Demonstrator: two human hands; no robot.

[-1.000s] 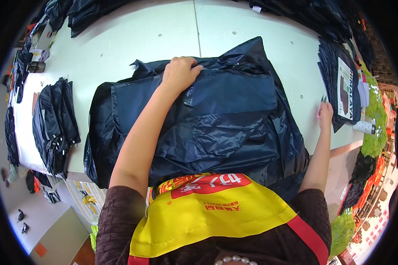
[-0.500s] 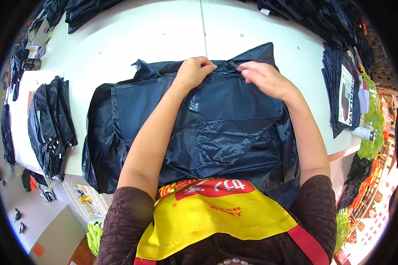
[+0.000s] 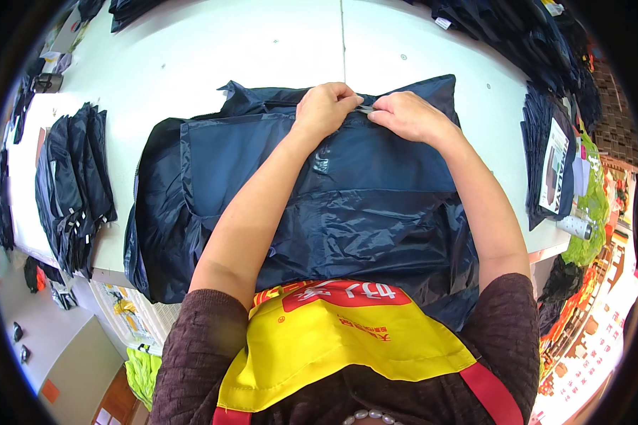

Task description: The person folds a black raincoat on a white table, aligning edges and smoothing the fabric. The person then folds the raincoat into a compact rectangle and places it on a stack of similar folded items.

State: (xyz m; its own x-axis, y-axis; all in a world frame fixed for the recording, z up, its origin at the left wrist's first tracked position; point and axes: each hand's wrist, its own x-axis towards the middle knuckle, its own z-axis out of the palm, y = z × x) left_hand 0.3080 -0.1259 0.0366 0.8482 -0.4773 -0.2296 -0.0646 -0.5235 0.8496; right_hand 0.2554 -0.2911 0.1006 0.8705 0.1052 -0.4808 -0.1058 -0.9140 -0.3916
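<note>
A large dark navy piece of shiny fabric (image 3: 383, 219), which looks like a garment, lies spread before me and hangs over the near table edge. At its far edge, my left hand (image 3: 324, 111) pinches the cloth between thumb and fingers. Close beside it on the right, my right hand (image 3: 411, 118) is closed in a pinch on the same edge. A small pale strip (image 3: 364, 108) shows between my fingertips; I cannot make out what it is. One pointed corner of the fabric (image 3: 439, 92) sticks up beyond my right hand.
The cloth rests on a white table (image 3: 262, 49). A stack of folded dark cloth pieces (image 3: 76, 188) lies at left, another stack (image 3: 539, 156) at right beside a patterned white bottle (image 3: 575, 227). More dark cloth (image 3: 503, 28) is heaped at the far right.
My right hand has moved left and closed on the fabric edge next to my left hand. The pale strip now shows between them. My view has shifted slightly.
</note>
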